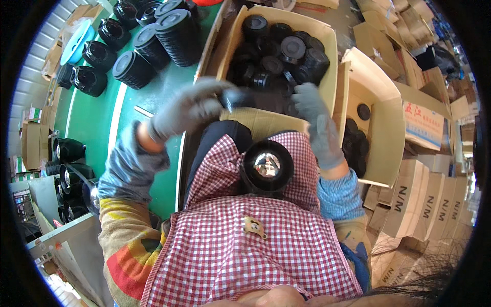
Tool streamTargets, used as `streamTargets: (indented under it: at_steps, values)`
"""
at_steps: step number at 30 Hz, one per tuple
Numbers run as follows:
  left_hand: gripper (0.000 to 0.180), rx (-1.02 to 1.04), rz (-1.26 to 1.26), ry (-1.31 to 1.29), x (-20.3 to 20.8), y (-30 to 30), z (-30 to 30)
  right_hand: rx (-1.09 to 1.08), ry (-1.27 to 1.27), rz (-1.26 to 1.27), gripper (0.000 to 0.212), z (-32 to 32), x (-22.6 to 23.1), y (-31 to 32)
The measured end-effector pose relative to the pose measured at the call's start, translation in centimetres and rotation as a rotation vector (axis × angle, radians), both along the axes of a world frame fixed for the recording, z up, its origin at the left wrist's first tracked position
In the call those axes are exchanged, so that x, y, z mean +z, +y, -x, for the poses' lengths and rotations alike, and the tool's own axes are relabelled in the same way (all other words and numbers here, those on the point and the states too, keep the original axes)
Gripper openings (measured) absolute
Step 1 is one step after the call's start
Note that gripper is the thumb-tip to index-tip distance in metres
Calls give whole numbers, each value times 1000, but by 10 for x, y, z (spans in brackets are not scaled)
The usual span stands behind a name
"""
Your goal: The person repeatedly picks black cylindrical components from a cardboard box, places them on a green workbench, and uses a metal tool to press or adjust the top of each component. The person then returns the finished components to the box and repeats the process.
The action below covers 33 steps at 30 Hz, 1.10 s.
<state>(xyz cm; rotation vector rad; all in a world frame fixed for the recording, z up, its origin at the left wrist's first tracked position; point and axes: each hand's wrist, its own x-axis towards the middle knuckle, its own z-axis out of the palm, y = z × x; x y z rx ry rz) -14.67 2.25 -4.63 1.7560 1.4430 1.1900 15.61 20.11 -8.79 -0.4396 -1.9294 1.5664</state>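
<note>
My left hand [192, 107], in a grey work glove, is raised over the left edge of my lap. Its fingers curl round the near end of a dark, motion-blurred piece [258, 100] whose kind I cannot make out. At the right, my gloved right hand [319, 123] has its fingers bent at the piece's other side; what they grip is hidden. A round black housing [268, 166] with a shiny inside rests between my thighs on the red checked apron [261, 250]. Just beyond both hands, an open cardboard box [330, 51] holds many round black lids [293, 48].
A green workbench [158, 112] on the left carries stacked black discs [134, 69], glossy black housings [101, 55] and a blue basin [78, 42]. To the right stands another open carton [381, 128] with black discs inside. Flattened cartons [427, 199] stand behind it.
</note>
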Motion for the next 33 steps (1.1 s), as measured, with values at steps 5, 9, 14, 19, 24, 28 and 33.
streamTargets:
  at_steps: [5,9,14,19,24,28,33]
  values:
    - [46,-200,140,-441,-51,-4,-84,272,-15,335,63,-13,-10,-35]
    - [45,-232,62,-514,-83,-11,-119,171,39,231,50,-41,-42,-59]
    - [44,-163,-76,-413,-92,-8,-135,157,96,-99,27,-48,-44,-66]
    - [39,-127,-225,-239,-102,-6,-139,116,33,-374,12,-46,-45,-69]
    - [31,-148,-329,-122,-109,-3,-134,118,36,-396,14,-42,-56,-66]
    - [31,-180,-318,-71,-112,-4,-129,136,49,-288,12,-39,-63,-66]
    - [33,-195,-290,-49,-116,-3,-126,167,26,-270,9,-39,-61,-61]
